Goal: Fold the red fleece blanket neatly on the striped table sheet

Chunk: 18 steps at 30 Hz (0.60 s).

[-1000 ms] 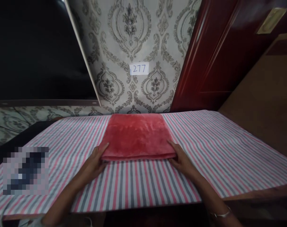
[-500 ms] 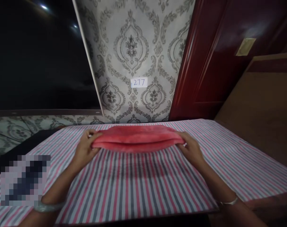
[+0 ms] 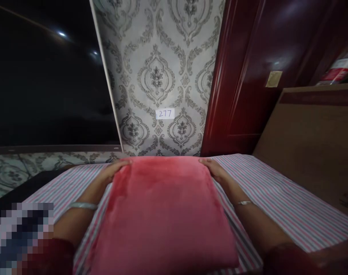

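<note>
Red plush cloth [image 3: 162,214] spread between both hands, left hand [image 3: 115,170] and right hand [image 3: 215,170] pinching its far corners

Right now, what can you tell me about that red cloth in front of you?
The red cloth looks soft and plush, like fleece or a towel, plain and unpatterned. It is spread out in a long rectangle running from the far side of the striped sheet toward the camera, lying over it. The left hand grips its far left corner and the right hand its far right corner. Its near end runs out of view.
</note>
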{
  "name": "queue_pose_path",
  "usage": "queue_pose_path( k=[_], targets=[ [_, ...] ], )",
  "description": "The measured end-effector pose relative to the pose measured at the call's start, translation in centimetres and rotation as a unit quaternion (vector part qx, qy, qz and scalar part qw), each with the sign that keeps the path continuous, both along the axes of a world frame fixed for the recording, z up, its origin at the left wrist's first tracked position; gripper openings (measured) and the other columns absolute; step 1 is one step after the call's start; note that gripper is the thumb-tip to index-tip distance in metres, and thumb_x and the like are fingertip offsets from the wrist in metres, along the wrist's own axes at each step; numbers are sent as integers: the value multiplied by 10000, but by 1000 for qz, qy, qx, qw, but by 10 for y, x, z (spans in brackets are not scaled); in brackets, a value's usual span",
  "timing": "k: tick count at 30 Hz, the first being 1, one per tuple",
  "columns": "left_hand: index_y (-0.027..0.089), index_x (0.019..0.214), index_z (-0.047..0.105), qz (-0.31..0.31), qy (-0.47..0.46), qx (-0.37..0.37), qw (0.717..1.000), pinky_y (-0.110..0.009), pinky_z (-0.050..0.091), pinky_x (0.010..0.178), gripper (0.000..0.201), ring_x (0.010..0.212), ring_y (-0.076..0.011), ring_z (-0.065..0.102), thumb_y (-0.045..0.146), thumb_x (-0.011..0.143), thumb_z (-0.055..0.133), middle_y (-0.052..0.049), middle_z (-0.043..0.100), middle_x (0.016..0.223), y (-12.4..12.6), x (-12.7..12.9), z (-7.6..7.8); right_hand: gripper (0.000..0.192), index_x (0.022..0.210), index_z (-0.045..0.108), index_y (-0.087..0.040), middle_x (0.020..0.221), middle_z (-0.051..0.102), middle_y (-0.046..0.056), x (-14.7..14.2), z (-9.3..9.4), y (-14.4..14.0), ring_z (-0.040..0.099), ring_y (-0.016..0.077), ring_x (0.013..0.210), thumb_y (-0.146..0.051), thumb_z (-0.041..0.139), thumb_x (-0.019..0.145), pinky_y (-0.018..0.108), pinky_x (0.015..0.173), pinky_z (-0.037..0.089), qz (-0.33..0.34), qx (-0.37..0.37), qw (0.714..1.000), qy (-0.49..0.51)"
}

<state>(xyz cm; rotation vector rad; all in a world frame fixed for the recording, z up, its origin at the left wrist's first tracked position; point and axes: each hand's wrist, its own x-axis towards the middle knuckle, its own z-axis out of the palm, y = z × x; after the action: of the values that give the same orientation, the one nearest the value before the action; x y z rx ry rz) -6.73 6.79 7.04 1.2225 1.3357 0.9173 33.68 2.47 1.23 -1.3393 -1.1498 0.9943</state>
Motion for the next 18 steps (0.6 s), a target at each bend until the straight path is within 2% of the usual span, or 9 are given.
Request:
queue_pose_path(
  k=[3,4,6,8,10,15,18],
  targets=[
    [176,613,644,6,25,-28,999,-331,556,574,292,589,-229,667,387,519,823,-44,687,573,20,7,-56,398,839,691,-138,678,699,75,-10,-42,11,659,223,688,-532,655,804,343,657,539,-13,-58,998,-28],
    [176,605,637,9,31,-32,999,-334,554,573,308,592,-236,668,402,517,827,-50,686,572,24,8,-70,398,869,695,-131,703,710,82,-11,-52,13,669,227,712,-520,623,834,342,664,543,-16,-70,997,-39],
    [174,630,644,12,38,-32,999,-342,556,588,350,620,-250,681,452,522,828,-63,700,602,28,10,-88,408,993,696,-120,849,747,103,-12,-65,15,691,226,815,-492,579,876,330,714,551,-24,-80,995,-63],
    [172,715,675,2,34,-23,999,-347,570,650,397,702,-260,706,512,559,810,-73,733,685,30,12,-96,408,1130,667,-129,1043,747,109,-11,-73,18,689,216,943,-445,582,887,310,794,544,-32,-76,992,-95],
    [177,788,691,-5,35,-8,999,-345,574,705,417,774,-259,717,544,610,778,-71,752,751,30,15,-100,377,1173,653,-138,1143,725,110,-12,-78,21,676,214,1018,-364,597,877,304,860,525,-42,-75,987,-133],
    [181,732,663,37,89,29,995,-336,561,724,315,894,-296,711,454,633,785,-69,736,723,27,21,-106,310,1129,675,-124,1138,721,131,-16,-88,23,664,243,1049,-251,568,867,346,929,491,-65,-80,966,-239],
    [160,800,677,41,99,29,994,-386,570,753,353,963,-343,705,471,655,760,-123,760,828,24,17,-99,369,1223,647,-125,1170,715,132,-13,-79,20,669,241,1063,-268,538,901,345,928,498,-57,-83,950,-294]
  ],
)
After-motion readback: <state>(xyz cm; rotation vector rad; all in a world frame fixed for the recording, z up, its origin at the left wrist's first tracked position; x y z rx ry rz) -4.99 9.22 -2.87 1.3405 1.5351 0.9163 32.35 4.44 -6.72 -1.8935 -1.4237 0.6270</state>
